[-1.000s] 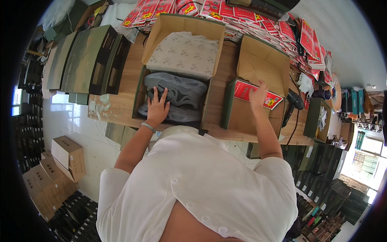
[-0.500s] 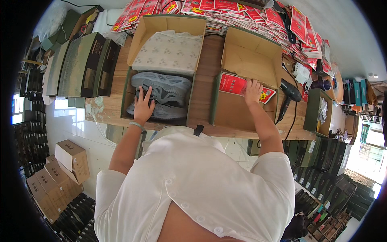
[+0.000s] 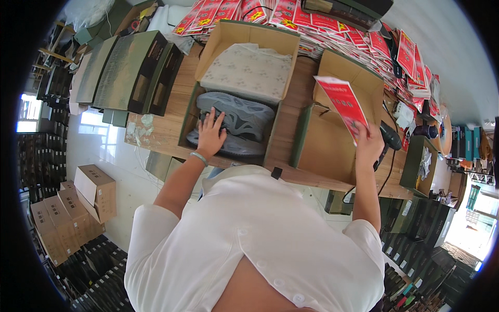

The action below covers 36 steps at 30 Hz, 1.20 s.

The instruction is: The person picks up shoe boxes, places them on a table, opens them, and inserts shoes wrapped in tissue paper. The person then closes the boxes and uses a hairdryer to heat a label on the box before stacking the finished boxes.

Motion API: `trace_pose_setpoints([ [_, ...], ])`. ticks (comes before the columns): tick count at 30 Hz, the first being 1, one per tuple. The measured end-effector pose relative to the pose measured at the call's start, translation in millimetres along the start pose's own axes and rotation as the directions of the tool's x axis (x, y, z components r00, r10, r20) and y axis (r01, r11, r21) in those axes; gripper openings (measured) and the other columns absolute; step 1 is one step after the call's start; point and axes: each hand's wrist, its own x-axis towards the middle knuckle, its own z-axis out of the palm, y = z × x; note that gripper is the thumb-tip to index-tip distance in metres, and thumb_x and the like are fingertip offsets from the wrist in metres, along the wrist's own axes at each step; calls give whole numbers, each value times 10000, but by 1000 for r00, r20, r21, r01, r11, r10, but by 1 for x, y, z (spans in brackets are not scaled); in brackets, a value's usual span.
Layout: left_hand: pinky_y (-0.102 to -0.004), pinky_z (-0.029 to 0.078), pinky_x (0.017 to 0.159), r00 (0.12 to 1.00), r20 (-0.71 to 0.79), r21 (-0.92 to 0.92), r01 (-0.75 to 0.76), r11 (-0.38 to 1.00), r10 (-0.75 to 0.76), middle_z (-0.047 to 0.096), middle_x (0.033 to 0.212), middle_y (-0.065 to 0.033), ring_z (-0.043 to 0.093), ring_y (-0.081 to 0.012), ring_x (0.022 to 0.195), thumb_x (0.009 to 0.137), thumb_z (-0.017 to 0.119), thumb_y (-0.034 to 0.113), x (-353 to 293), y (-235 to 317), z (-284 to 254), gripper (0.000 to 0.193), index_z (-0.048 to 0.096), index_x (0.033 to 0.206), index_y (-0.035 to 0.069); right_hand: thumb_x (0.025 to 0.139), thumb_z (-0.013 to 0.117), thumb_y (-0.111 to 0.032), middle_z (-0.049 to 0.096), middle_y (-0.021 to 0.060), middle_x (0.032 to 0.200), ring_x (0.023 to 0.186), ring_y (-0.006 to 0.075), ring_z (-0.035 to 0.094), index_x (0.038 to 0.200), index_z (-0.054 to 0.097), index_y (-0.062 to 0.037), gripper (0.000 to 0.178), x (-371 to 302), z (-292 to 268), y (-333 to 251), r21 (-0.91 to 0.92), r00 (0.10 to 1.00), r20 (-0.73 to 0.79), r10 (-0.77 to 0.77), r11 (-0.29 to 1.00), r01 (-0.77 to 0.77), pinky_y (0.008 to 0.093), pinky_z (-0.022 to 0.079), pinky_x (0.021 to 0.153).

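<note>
A pair of grey sneakers point(image 3: 247, 117) lies in an open green shoebox point(image 3: 186, 122) in front of me. Patterned tissue paper point(image 3: 247, 70) is folded back against its raised lid. My left hand point(image 3: 210, 136) rests on the sneakers with its fingers spread. To the right stands a second open shoebox point(image 3: 322, 151), its bare brown inside showing. Above this box my right hand point(image 3: 368, 143) pinches the lower end of a flat red printed packet point(image 3: 343, 106), which is tilted up. I cannot tell what is inside the packet.
Heaps of similar red packets point(image 3: 332, 36) line the table's back. A black hair dryer point(image 3: 390, 136) with a cord lies right of the second box. Closed shoeboxes point(image 3: 127, 67) are stacked at the left. Brown cartons point(image 3: 96, 190) stand on the floor.
My right hand has lifted the red packet out of the right box, turning it upright. My left hand stays on the sneakers. The whole view has shifted and turned slightly.
</note>
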Motion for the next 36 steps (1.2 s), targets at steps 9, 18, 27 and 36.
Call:
trace_pose_setpoints([
  [9, -681, 130, 1091, 999, -38, -15, -15, 1000, 15, 382, 1465, -184, 544, -335, 1143, 849, 582, 250, 2, -1, -5, 543, 474, 1376, 173, 823, 666, -229, 686, 100, 876, 865, 303, 644, 866, 693, -94, 145, -9, 206, -193, 161, 749, 382, -541, 837, 523, 408, 507, 753],
  [18, -665, 238, 1064, 998, -13, -75, -68, 995, 67, 425, 1429, -170, 544, -315, 1107, 854, 596, 287, 3, -19, -13, 548, 469, 1378, 187, 792, 642, -152, 668, 84, 840, 821, 262, 648, 784, 681, -117, 53, -19, 288, -214, 5, 653, 553, -518, 785, 619, 382, 504, 711],
  [27, -608, 320, 1035, 975, 86, -117, -194, 974, 205, 412, 1419, -177, 551, -340, 1076, 864, 604, 310, 13, -39, -24, 593, 421, 1418, 203, 774, 627, -130, 630, 71, 885, 880, 261, 635, 817, 673, -104, 69, -42, 304, -199, -82, 717, 548, -431, 826, 558, 388, 500, 755],
  [36, -447, 505, 694, 877, 411, -412, -65, 909, 249, 646, 909, -160, 634, -369, 797, 914, 545, 308, 117, -58, -96, 263, 655, 981, 78, 759, 568, -78, 623, 102, 954, 950, 291, 601, 881, 643, -69, 143, -55, 306, -184, -138, 717, 564, -410, 809, 571, 401, 456, 851],
])
